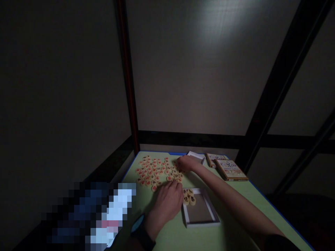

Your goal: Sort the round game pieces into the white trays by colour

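Many round pale game discs [154, 170] with red or black characters lie spread on a light green table [235, 202]. My left hand [167, 202] rests palm down at the near edge of the spread, its fingers curled over discs there. My right hand [184, 163] reaches farther out and its fingers are bent onto discs at the right side of the spread. A shallow white box tray [200, 211] sits between my arms with three discs [190, 196] in its far left corner.
Two square printed boxes [230, 169] and a white box part [196, 156] lie at the table's far right. The table has a blue edge. Dark frame bars and pale walls stand behind. A pixelated patch covers the lower left.
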`<state>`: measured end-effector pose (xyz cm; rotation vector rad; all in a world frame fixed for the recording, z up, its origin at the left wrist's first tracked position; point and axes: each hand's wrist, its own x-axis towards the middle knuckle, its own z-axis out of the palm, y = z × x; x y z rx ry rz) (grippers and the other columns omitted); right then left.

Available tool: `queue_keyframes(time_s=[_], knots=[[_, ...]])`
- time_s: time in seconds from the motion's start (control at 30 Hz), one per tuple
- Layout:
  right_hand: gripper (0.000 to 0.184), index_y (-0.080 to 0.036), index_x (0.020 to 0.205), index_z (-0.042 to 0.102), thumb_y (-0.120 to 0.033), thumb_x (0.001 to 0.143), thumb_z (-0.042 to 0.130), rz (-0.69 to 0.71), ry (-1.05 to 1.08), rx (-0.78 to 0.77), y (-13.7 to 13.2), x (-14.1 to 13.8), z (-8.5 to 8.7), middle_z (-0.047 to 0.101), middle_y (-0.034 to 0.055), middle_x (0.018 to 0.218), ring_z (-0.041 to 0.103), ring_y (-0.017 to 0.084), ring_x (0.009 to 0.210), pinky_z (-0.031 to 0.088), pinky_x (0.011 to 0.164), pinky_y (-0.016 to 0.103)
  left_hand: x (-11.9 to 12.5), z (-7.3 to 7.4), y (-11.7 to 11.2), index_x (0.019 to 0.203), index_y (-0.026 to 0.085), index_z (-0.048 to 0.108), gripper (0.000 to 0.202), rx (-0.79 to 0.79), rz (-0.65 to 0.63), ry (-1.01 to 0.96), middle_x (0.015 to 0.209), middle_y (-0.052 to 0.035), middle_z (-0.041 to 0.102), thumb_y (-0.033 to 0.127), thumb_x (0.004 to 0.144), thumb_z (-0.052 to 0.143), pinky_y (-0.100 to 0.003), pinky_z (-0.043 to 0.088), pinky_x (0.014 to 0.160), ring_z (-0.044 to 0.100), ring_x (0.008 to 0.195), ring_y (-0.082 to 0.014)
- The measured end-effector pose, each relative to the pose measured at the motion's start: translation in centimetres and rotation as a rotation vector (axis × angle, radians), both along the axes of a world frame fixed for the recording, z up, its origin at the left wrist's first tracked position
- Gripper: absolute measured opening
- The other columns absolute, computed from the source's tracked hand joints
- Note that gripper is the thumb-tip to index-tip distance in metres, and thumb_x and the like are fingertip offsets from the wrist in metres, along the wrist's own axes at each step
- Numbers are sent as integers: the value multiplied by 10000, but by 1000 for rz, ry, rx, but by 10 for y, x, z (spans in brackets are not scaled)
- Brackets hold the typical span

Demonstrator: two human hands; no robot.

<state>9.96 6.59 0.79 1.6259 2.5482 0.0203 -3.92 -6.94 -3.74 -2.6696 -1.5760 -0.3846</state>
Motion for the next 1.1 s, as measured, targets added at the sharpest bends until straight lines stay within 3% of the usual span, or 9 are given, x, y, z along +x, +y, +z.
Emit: queue_keyframes(time_s=[0.17, 0.3, 0.57, 0.83, 0.97, 1.03, 1.1], knots=[[312, -109, 1130, 702, -252, 873, 596, 45, -28, 8, -3, -4, 10, 729, 223, 1071, 706, 299, 973, 505, 745, 305, 1, 0, 0, 990, 174, 597, 243, 17, 3, -13, 1011, -95, 660, 171, 962, 356, -394, 510, 885, 624, 998, -241], [315, -149, 1167, 682, -199, 896, 529, 147, -8, 21, -4, -17, 15, 733, 169, 1102, 694, 255, 1010, 480, 767, 259, 1, -3, 0, 1031, 170, 599, 250, 12, 29, -18, 1054, -101, 658, 170, 963, 358, -409, 508, 899, 621, 1025, -250], [259, -187, 1020, 736, -151, 855, 539, 324, -39, -11, 4, -46, 3, 757, 103, 1030, 691, 214, 949, 461, 752, 239, 1, -5, 2, 1033, 169, 600, 252, 9, 49, -29, 1035, -104, 669, 169, 963, 358, -407, 513, 901, 630, 1035, -249], [363, -174, 1180, 676, -136, 827, 597, 345, -43, -1, -1, -51, 0, 740, 141, 1046, 686, 249, 972, 466, 729, 266, 1, -2, 2, 1038, 164, 600, 264, -14, 49, -21, 1075, -111, 670, 172, 964, 347, -400, 511, 905, 632, 1042, -248], [331, -121, 1170, 654, -101, 858, 546, 341, 7, 43, -12, -45, 11, 708, 171, 1096, 668, 235, 998, 460, 779, 263, -1, 0, 2, 1037, 162, 607, 283, -26, 70, -29, 1067, -118, 677, 169, 968, 333, -386, 517, 885, 646, 1015, -242], [289, -77, 1135, 639, -89, 891, 485, 326, 43, 78, -26, -33, 20, 688, 194, 1103, 661, 226, 978, 457, 784, 265, -1, 2, 2, 1049, 157, 611, 293, -41, 79, -18, 1081, -123, 679, 163, 965, 331, -386, 524, 874, 651, 1016, -247], [254, -98, 1100, 630, -92, 904, 468, 337, 95, 96, -50, -14, 28, 686, 157, 1066, 652, 205, 945, 454, 776, 257, 0, 3, 1, 1080, 149, 615, 309, -52, 81, -4, 1105, -133, 678, 161, 962, 329, -400, 531, 868, 653, 1026, -258]])
